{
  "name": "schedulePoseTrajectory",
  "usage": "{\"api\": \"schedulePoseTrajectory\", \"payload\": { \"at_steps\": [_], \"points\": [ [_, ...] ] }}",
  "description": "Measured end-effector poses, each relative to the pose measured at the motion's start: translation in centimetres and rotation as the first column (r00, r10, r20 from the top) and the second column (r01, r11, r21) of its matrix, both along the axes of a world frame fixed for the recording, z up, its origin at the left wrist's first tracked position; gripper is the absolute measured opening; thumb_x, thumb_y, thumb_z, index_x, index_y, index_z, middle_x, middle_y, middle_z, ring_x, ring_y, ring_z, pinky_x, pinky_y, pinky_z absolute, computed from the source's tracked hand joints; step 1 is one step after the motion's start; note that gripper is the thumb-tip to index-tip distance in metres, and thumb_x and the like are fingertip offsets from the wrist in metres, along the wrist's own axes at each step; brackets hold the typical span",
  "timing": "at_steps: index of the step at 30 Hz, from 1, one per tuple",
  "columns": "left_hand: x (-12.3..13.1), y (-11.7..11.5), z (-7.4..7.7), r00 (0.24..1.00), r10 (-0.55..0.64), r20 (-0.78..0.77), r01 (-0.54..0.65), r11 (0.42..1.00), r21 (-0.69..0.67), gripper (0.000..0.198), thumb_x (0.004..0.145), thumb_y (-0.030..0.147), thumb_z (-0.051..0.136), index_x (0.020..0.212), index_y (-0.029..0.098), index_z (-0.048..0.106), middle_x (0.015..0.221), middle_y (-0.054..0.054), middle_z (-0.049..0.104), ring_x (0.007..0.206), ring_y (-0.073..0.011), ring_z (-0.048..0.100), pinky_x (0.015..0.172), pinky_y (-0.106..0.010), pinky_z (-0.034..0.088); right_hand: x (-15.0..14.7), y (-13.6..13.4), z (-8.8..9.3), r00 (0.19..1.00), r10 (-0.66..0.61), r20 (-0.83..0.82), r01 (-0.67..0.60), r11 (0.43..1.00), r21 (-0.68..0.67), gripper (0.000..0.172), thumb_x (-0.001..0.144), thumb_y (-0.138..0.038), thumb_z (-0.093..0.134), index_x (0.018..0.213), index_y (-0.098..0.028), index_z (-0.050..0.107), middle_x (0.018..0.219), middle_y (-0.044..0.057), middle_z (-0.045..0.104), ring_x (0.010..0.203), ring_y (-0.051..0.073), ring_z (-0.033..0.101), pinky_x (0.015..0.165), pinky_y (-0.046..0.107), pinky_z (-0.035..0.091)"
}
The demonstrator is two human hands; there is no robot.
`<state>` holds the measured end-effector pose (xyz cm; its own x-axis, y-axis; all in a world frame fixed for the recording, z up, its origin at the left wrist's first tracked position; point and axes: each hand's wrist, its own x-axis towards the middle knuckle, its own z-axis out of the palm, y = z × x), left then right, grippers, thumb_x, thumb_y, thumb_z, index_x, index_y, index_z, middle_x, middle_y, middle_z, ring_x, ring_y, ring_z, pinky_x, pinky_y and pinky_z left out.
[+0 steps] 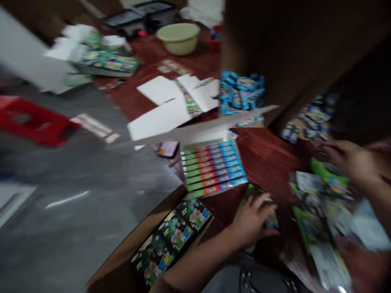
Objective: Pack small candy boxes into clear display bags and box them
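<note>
My left hand (252, 217) is closed over a small dark green packet (270, 221) on the red tabletop, right of an open white box. Rows of colored packs (215, 167) in green, red, purple and blue fill that box. My right hand (354, 160) is at the right, blurred, above a spread of green packets (317, 215); its fingers point toward a pile of purple packets (311, 118). Whether it holds anything is smeared by motion. Dark printed boxes (172, 240) lie in a brown carton at the lower middle.
Flattened white cardboard (165, 116) lies behind the open box. Blue packets (241, 91) fill a carton beyond it. Farther back stand a yellow-green basin (179, 38) and a printed display box (106, 61). A red plastic stool (36, 122) is at the left.
</note>
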<state>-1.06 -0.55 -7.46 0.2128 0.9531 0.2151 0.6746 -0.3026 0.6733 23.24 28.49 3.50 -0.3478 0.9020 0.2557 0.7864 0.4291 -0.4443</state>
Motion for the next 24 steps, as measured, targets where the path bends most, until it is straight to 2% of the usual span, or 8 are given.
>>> {"api": "schedulePoseTrajectory", "payload": {
  "at_steps": [2, 5, 10, 14, 16, 18, 21, 24],
  "points": [
    [-0.3, -0.3, 0.3, 0.999, 0.030, -0.025, -0.031, 0.999, -0.039, 0.081, 0.082, 0.051, 0.091, 0.152, 0.024, 0.059, 0.163, -0.020, 0.053, 0.146, -0.0394, 0.058, 0.118, -0.061, 0.051, 1.9, -4.3, 1.7, 0.938, -0.102, -0.331, 0.006, 0.961, -0.278, 0.032, 0.098, -0.039, 0.074, 0.117, -0.013, 0.074, 0.120, 0.021, 0.075, 0.100, 0.021, 0.071, 0.094, 0.044, 0.050],
    [-1.0, 0.1, 0.7, 0.996, 0.073, -0.056, -0.071, 0.997, 0.043, 0.063, 0.093, 0.033, 0.080, 0.152, 0.026, 0.058, 0.162, -0.019, 0.053, 0.146, -0.0389, 0.057, 0.118, -0.061, 0.050, 5.8, -11.7, 1.9, 0.886, -0.217, -0.410, 0.058, 0.929, -0.366, 0.047, 0.095, -0.052, 0.075, 0.128, -0.022, 0.061, 0.120, 0.010, 0.073, 0.101, 0.018, 0.072, 0.087, 0.035, 0.058],
    [-0.4, 1.0, 3.9, 0.991, 0.126, -0.047, -0.113, 0.970, 0.216, 0.062, 0.091, 0.032, 0.080, 0.149, 0.030, 0.059, 0.143, -0.015, 0.058, 0.131, -0.0361, 0.064, 0.114, -0.055, 0.055, 11.3, -27.4, -2.9, 0.715, -0.449, -0.535, 0.174, 0.857, -0.486, 0.060, 0.087, -0.058, 0.081, 0.130, -0.030, 0.051, 0.103, 0.001, 0.069, 0.095, 0.020, 0.071, 0.084, 0.036, 0.063],
    [5.1, 0.4, 7.9, 0.991, -0.132, -0.031, 0.135, 0.961, 0.243, 0.072, 0.089, 0.037, 0.085, 0.154, 0.031, 0.053, 0.143, -0.013, 0.059, 0.131, -0.0347, 0.064, 0.114, -0.052, 0.055, 13.7, -37.0, -5.7, 0.734, -0.599, -0.320, 0.402, 0.763, -0.506, 0.053, 0.093, -0.068, 0.070, 0.122, -0.026, 0.054, 0.102, 0.007, 0.071, 0.090, 0.026, 0.071, 0.082, 0.045, 0.063],
    [9.0, 0.1, 8.5, 0.939, -0.342, -0.032, 0.340, 0.912, 0.227, 0.075, 0.090, 0.042, 0.084, 0.156, 0.029, 0.050, 0.145, -0.013, 0.060, 0.133, -0.0341, 0.063, 0.116, -0.052, 0.053, 15.4, -39.1, -5.4, 0.804, -0.587, -0.100, 0.510, 0.766, -0.392, 0.062, 0.091, -0.070, 0.072, 0.129, -0.023, 0.058, 0.115, 0.014, 0.072, 0.103, 0.034, 0.070, 0.093, 0.055, 0.061],
    [12.5, 0.0, 7.9, 0.868, -0.492, -0.068, 0.495, 0.843, 0.211, 0.081, 0.089, 0.048, 0.085, 0.157, 0.026, 0.047, 0.145, -0.014, 0.062, 0.134, -0.0349, 0.062, 0.117, -0.054, 0.050, 17.5, -39.7, -4.4, 0.880, -0.473, 0.055, 0.465, 0.830, -0.307, 0.085, 0.087, -0.068, 0.078, 0.152, -0.021, 0.050, 0.140, 0.021, 0.066, 0.127, 0.042, 0.063, 0.108, 0.065, 0.053],
    [16.0, 0.1, 6.5, 0.804, -0.574, -0.157, 0.594, 0.790, 0.151, 0.091, 0.087, 0.053, 0.086, 0.162, 0.024, 0.042, 0.146, -0.016, 0.064, 0.135, -0.0356, 0.061, 0.117, -0.054, 0.047, 19.9, -38.6, -3.5, 0.988, -0.125, 0.093, 0.150, 0.931, -0.334, 0.116, 0.086, -0.063, 0.083, 0.174, -0.024, 0.018, 0.176, 0.020, 0.036, 0.159, 0.044, 0.036, 0.126, 0.067, 0.037],
    [17.4, 0.4, 6.2, 0.782, -0.581, -0.226, 0.612, 0.785, 0.100, 0.097, 0.085, 0.054, 0.088, 0.163, 0.021, 0.040, 0.146, -0.017, 0.064, 0.133, -0.0351, 0.061, 0.116, -0.052, 0.048, 20.1, -36.3, -4.6, 0.983, 0.160, 0.091, -0.109, 0.904, -0.414, 0.114, 0.093, -0.050, 0.080, 0.177, -0.025, 0.008, 0.182, 0.015, 0.025, 0.167, 0.040, 0.023, 0.132, 0.065, 0.031]
  ]
}}
